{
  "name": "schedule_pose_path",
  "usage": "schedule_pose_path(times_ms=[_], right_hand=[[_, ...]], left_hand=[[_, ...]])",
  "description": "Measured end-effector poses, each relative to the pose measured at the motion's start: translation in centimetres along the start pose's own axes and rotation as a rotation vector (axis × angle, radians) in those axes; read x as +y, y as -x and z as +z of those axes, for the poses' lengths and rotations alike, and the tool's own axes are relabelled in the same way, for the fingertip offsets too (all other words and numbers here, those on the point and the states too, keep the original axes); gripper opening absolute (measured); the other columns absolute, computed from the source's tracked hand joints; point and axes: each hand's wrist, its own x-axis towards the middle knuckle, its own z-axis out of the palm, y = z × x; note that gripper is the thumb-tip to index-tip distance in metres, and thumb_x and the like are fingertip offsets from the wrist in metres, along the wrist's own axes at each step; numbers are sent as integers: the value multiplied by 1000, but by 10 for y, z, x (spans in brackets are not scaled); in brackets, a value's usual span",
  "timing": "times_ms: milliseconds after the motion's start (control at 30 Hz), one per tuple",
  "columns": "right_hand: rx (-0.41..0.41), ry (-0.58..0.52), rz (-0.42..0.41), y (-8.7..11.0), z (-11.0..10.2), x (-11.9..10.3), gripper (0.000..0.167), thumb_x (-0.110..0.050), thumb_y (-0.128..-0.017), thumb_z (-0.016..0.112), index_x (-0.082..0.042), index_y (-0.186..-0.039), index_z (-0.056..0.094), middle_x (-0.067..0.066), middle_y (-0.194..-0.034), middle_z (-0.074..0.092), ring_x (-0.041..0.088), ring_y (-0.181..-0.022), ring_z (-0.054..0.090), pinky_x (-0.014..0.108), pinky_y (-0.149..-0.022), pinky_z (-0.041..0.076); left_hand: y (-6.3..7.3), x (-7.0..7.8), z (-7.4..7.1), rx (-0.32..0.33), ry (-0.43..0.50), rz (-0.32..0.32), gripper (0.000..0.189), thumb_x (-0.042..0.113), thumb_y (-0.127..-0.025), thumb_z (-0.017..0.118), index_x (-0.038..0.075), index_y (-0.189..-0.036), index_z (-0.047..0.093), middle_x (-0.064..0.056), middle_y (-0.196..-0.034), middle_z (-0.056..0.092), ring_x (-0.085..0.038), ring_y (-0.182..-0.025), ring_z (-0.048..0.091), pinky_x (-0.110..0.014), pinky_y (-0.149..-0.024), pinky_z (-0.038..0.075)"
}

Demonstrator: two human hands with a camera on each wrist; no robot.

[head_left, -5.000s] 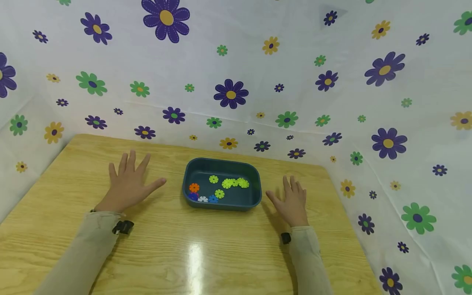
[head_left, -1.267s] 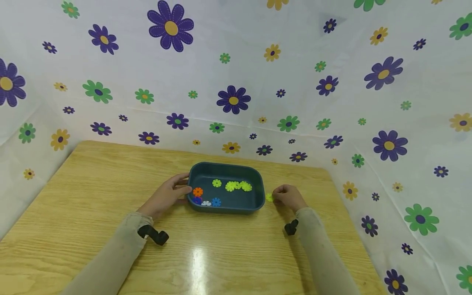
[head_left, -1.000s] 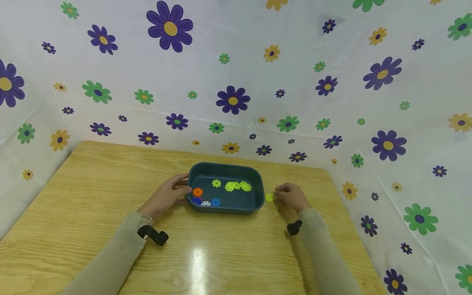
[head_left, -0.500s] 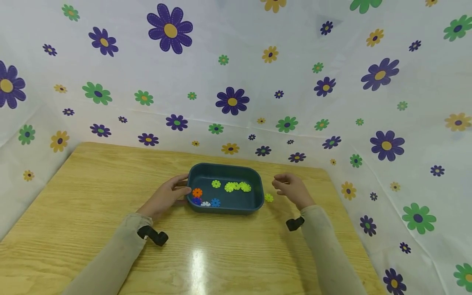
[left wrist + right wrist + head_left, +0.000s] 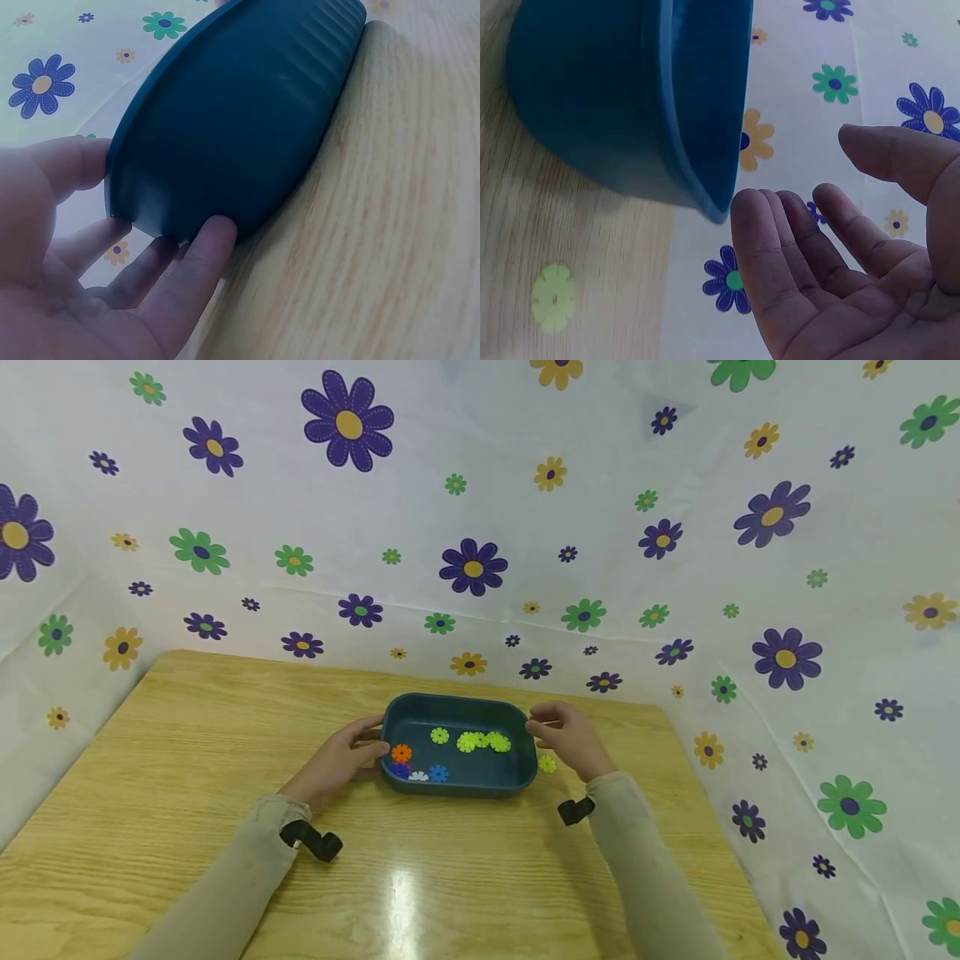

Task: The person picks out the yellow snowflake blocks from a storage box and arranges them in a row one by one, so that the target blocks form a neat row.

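Observation:
A dark teal plastic tray [image 5: 457, 789] stands on the table, holding several notched plastic snowflake discs. Yellow-green discs [image 5: 480, 741] lie toward its right; an orange disc [image 5: 402, 752], a blue disc [image 5: 438, 773], a white disc and a dark blue one lie at its left. My left hand [image 5: 333, 762] grips the tray's left end, thumb at the rim and fingertips against the outer wall [image 5: 225, 127]. Fingers parted, my right hand [image 5: 573, 739] hovers by the tray's right rim and holds nothing. Below it a yellow-green disc [image 5: 553, 298] lies on the table, just outside the tray.
The wooden table [image 5: 315, 893] runs toward me, with a light reflection on it. A white flower-print cloth [image 5: 420, 510] hangs behind and along both sides. Each wrist wears a black strap mount [image 5: 318, 842].
My left hand has come to the tray and gripped it. My right hand has left the loose yellow-green disc on the table, opened, and moved up and left to the tray's right rim.

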Motion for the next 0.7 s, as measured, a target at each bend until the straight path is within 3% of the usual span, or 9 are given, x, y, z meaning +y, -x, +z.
schedule_pose_path(times_ms=[367, 700], right_hand=[[-36, -14, 0, -14, 33, -5, 34, -17, -101, 70, -1, -130, 63, 17, -124, 66, 31, -112, 65, 50, -96, 58], [-108, 19, 21, -25, 65, -8, 36, -18, -99, 71, -1, -130, 63, 15, -124, 66, 26, -104, 66, 45, -91, 60]], left_hand=[[-2, -6, -1, -3, 13, -1, 64, 23, -105, 63, 15, -162, 34, -24, -158, 39, -42, -134, 53, -49, -100, 56], [-3, -4, -1, 8, 5, -12, 63, 24, -105, 64, 17, -161, 36, -22, -156, 42, -39, -132, 55, -47, -99, 57]])
